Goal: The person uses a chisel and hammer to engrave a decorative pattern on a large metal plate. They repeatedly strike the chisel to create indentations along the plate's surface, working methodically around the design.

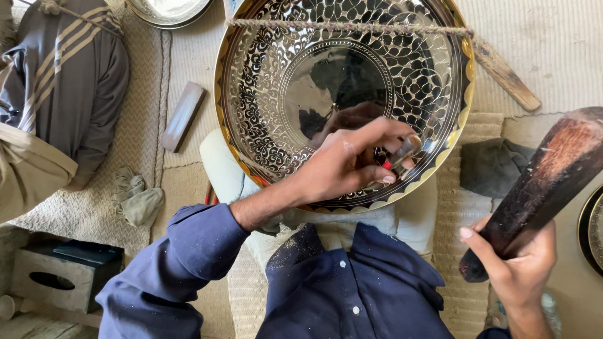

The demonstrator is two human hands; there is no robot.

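A large round brass tray with a black-and-silver engraved leaf pattern leans tilted against my knees. My left hand pinches a small metal chisel with a red band, its tip set against the tray's lower right inner surface. To the right, clear of the tray, my right hand grips the lower end of a dark wooden mallet, raised. A twisted cord stretches across the tray's upper part to a wooden stick.
A folded grey jacket with tan stripes lies at left on woven matting. A flat dark bar, crumpled cloth and a concrete block with a dark box lie nearby. Another tray's rim shows at right.
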